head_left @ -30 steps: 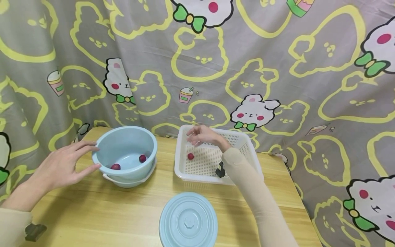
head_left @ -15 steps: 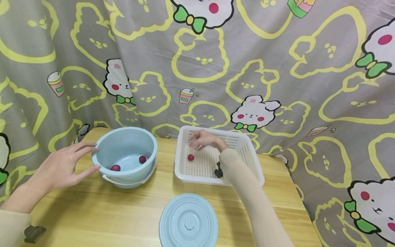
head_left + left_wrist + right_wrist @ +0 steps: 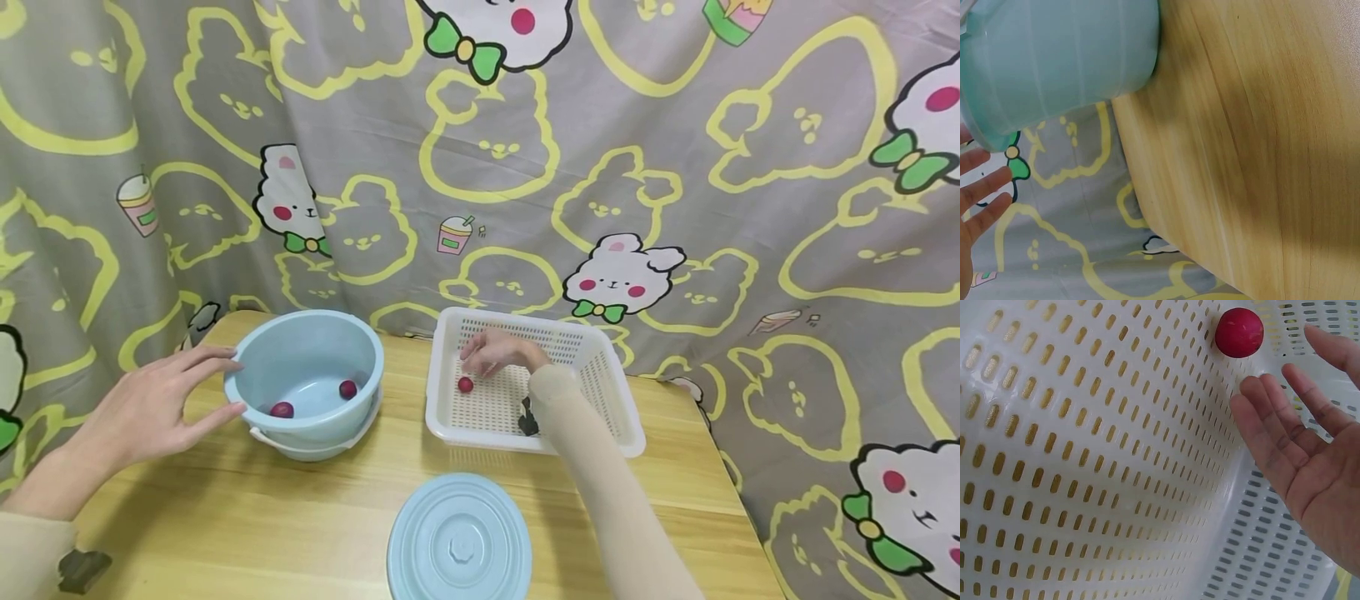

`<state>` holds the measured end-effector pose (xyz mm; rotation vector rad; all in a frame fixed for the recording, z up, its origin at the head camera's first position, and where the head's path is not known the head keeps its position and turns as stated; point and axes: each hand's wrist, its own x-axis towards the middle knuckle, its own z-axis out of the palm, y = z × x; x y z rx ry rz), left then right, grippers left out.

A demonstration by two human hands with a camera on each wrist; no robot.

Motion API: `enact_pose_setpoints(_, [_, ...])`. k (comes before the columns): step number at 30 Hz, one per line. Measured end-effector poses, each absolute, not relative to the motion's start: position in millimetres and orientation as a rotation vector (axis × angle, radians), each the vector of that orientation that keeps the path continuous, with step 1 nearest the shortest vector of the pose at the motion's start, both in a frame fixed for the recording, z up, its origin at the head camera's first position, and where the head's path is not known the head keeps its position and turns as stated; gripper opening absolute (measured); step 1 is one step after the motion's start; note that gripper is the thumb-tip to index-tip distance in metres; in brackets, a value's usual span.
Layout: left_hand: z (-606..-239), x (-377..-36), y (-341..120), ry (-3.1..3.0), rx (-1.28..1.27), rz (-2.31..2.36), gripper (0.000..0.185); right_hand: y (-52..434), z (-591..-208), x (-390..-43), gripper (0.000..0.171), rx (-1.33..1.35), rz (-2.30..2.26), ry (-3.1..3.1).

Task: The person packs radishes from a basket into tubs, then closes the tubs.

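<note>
My right hand (image 3: pixel 491 353) hangs open inside the white perforated basket (image 3: pixel 592 433), fingers spread just above a small red ball (image 3: pixel 466 385). In the right wrist view the same red ball (image 3: pixel 1239 332) lies on the basket floor (image 3: pixel 1085 462), a short gap from my fingertips (image 3: pixel 1254 394). My left hand (image 3: pixel 153 402) is open, with fingertips touching the rim and side of the light blue bowl (image 3: pixel 303 358). Two dark red balls (image 3: pixel 282 409) (image 3: pixel 347 389) lie in the bowl. The left wrist view shows the bowl's wall (image 3: pixel 1066 56) and my straight fingers (image 3: pixel 982 187).
A round light blue lid (image 3: pixel 459 542) lies on the wooden table (image 3: pixel 225 517) near the front edge. A cartoon-print curtain (image 3: pixel 600 167) hangs right behind the table. The blue bowl sits in a second, paler basin (image 3: pixel 315 446).
My right hand has sunk lower into the basket, closer to the red ball. The left hand and the bowl have stayed put.
</note>
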<state>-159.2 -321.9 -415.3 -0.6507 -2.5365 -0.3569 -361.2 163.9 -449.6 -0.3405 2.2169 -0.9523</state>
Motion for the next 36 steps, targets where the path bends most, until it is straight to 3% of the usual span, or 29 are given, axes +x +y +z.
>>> enact_pose_setpoints(20, [-415.7,-159.6,-321.7,-2.539,-0.651,-0.352,0.06,154.4,-460.6,-357.9,0.04,-0.314,-0.831,2.142])
enact_pose_setpoints(30, [-416.8,-159.6,-321.4,-2.53,-0.646,-0.363,0.059,149.7,-461.7,-358.6,0.021,-0.342,-0.791,2.136])
enact_pose_setpoints(36, [-416.1,-159.6,-321.2,-2.529,-0.649,-0.363,0.058,150.9,-461.3,-360.0,0.02,-0.334,-0.829,2.15])
